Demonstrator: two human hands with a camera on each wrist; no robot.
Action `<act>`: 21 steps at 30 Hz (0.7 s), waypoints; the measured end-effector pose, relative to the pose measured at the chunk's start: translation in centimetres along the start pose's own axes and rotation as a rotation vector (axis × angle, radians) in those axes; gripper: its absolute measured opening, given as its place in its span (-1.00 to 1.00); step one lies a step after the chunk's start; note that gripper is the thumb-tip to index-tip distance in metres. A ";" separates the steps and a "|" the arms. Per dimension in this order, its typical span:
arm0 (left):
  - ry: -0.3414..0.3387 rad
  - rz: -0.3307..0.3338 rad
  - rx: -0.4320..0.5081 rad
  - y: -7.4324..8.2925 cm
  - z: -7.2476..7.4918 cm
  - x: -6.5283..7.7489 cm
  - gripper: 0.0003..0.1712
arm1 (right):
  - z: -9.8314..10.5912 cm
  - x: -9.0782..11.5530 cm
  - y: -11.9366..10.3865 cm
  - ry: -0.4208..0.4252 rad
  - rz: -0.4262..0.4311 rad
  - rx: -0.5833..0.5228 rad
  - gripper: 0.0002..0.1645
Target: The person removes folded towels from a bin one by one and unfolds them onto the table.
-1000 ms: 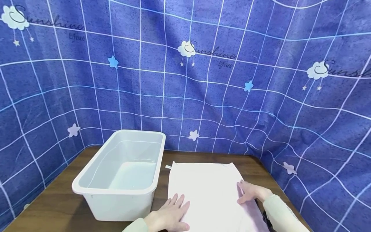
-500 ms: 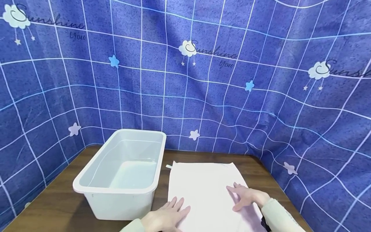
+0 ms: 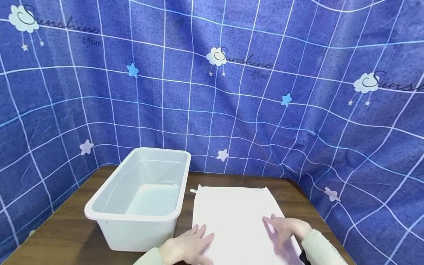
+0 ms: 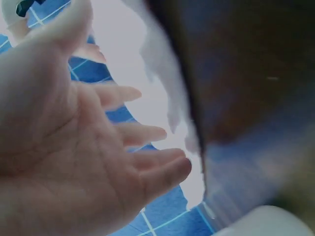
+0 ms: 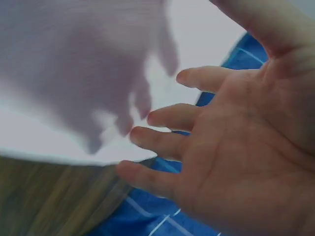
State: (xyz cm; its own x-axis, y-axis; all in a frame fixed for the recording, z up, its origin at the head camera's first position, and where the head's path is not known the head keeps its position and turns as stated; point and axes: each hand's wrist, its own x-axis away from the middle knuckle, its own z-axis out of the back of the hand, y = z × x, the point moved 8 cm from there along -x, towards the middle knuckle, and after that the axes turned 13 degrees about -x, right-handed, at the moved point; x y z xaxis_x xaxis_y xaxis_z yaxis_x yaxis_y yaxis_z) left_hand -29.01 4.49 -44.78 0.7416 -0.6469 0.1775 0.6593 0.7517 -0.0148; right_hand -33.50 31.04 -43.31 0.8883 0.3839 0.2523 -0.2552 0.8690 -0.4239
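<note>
A white towel (image 3: pixel 233 209) with a small tag at its far left corner lies spread flat on the brown wooden table (image 3: pixel 59 235). My left hand (image 3: pixel 187 246) is over the towel's left edge, fingers spread. In the left wrist view the palm and the extended fingers (image 4: pixel 152 133) show, with nothing held. At the right part of the towel is my right hand (image 3: pixel 287 231), its fingertips close to the cloth. The right wrist view shows its fingers (image 5: pixel 162 142) apart and nearly straight, casting a shadow on the towel. Whether they touch it I cannot tell.
Left of the towel stands a white plastic tub (image 3: pixel 140 235) with nothing visible inside. A blue curtain (image 3: pixel 172 92) with a white grid, stars and clouds hangs behind and around the table. Something dark (image 3: pixel 303 256) shows at my right wrist.
My right hand has moved inward from the towel's right edge, then slightly nearer to me. My left hand has shifted slightly left. The towel and tub stay in place.
</note>
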 end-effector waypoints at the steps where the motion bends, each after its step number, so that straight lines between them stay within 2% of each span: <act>1: 0.007 0.000 -0.002 0.1 0.2 -0.2 -0.07 | 0.3 -0.6 -0.7 0.026 0.059 0.012 0.10; 5: -0.003 -0.007 -0.032 0.5 0.3 -0.5 -0.14 | 0.9 -4.1 -4.9 0.152 0.317 0.084 -0.15; 9: -0.016 -0.027 -0.077 1.0 -0.3 -0.3 -0.23 | 0.1 -8.2 -9.0 0.216 0.411 0.096 -0.29; 11: -0.010 -0.024 -0.077 1.1 -0.4 -0.1 -0.24 | -0.6 -10.2 -10.6 0.219 0.411 0.072 -0.32; 14: -0.001 -0.028 -0.083 1.1 -0.3 0.3 -0.25 | -1.6 -13.0 -12.1 0.220 0.363 0.046 -0.34; 21: -0.002 -0.051 -0.093 1.4 -0.4 0.5 -0.28 | -3.7 -18.1 -13.4 0.215 0.223 -0.001 -0.33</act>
State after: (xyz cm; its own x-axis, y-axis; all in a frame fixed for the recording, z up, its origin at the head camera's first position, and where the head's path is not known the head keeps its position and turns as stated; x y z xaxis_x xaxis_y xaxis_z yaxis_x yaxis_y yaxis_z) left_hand -27.65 5.14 -45.08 0.7068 -0.6835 0.1823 0.7047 0.7028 -0.0972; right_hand -44.77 11.26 -45.42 0.8707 0.4904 -0.0371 -0.4530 0.7704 -0.4485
